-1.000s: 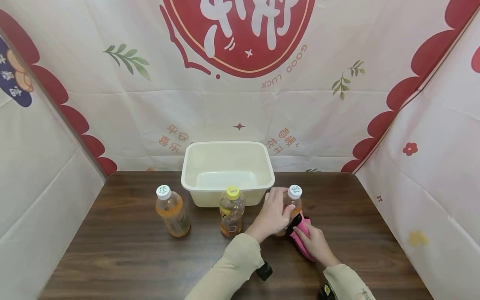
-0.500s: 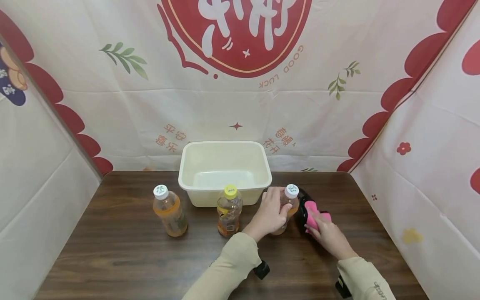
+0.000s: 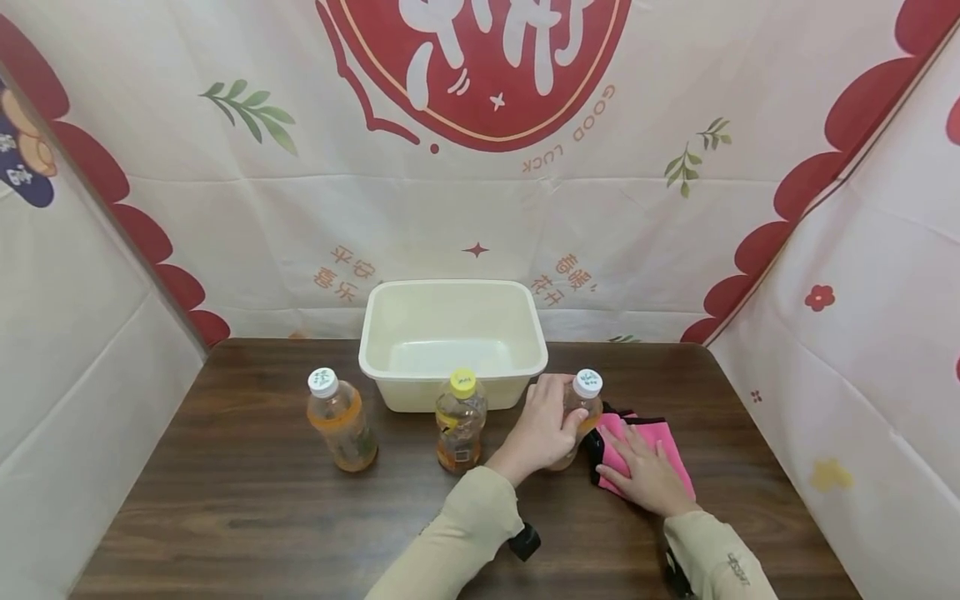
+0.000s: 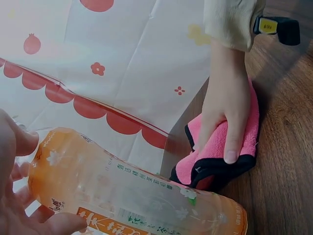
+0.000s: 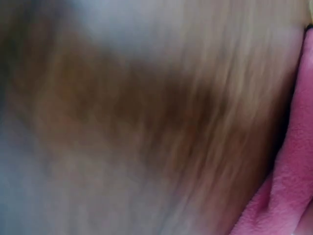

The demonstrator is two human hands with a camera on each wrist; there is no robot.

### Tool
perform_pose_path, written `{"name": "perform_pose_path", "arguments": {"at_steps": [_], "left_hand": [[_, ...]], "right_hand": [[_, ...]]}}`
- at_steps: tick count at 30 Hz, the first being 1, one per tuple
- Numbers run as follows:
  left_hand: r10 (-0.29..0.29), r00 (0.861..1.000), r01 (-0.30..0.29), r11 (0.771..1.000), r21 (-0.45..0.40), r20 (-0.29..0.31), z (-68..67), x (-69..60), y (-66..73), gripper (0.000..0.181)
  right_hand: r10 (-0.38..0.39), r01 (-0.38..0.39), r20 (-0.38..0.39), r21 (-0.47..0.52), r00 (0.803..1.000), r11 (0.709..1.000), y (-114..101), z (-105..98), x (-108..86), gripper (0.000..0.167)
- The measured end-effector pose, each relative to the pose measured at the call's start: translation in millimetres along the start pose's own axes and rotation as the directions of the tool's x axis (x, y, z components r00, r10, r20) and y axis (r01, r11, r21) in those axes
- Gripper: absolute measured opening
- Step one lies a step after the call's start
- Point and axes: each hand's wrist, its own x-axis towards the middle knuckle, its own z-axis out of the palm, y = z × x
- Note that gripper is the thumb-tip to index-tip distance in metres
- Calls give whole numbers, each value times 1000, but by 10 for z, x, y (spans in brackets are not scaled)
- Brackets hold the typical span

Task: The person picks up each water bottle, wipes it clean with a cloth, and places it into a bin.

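Hands: left [image 3: 537, 427] grips bottle [image 4: 146, 191], outspread right [image 3: 649, 475] touches cloth [image 3: 671, 446].

A cream rectangular plastic basin [image 3: 408, 395] stands on a dark-brown wood-grain table [image 3: 262, 521] before a white fabric backdrop [image 3: 420, 212] with red scalloped edges. Just in front of the basin is a clear, yellow-capped plastic bottle [image 3: 462, 427]; farther left, a clear, white-capped, orange-banded bottle [image 3: 343, 427].
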Motion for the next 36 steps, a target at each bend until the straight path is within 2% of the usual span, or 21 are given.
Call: {"name": "perform_pose_path", "arguments": {"at_steps": [3,9,18,25,29,32,34,36], "left_hand": [[3,1000,-3,1000,-8,12,-13,-6,-6,41],[14,1000,-14,1000,-1,23,-52,-11,-13,42],[19,998,-17,999,-43,52,-70,-2,-50,45],[-3,998,6,999,-48,63,-82,7,-30,45],[2,999,1,999,-50,47,-95,-1,-9,45],[0,999,2,999,-51,38,-99,-18,2,44],[-3,999,5,999,-52,33,-102,-27,8,44],[-11,999,13,998,-56,36,-110,-38,17,43]], "right_hand": [[41,-39,48,-42,998,998,68,6,57,76],[34,-27,51,-123,998,992,188,31,171,82],[36,-27,73,-130,997,991,176,7,198,82],[12,-3,77,-111,997,994,165,-84,181,79],[-8,8,19,-43,1000,999,168,-185,201,75],[-64,67,-97,24,993,997,150,-258,227,67],[-138,150,-214,42,967,988,124,-297,259,61],[-215,238,-330,29,919,971,80,-330,299,56]]}}
